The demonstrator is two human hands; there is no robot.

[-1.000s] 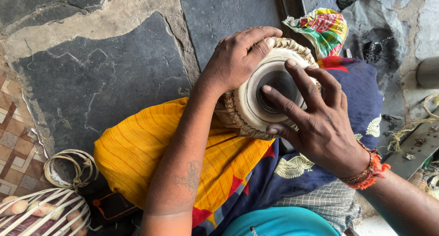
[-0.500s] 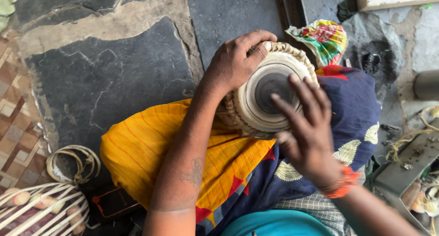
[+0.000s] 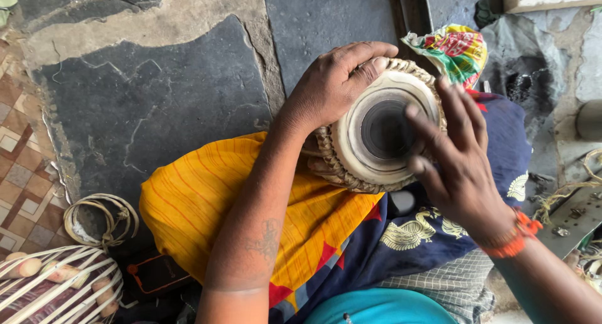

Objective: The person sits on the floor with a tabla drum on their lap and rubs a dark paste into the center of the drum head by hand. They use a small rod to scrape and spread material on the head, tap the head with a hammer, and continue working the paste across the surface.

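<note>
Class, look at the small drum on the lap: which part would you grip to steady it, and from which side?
Probably the braided rim of the drum, from the far left side, as the left hand does. The ring gives fingers purchase and leaves the dark centre free for the right hand.

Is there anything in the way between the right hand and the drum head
Nothing visible. The right hand lies over the drum with its fingertips on or just over the dark centre patch; contact is blurred. The left hand grips the far rim, clear of it.
</note>
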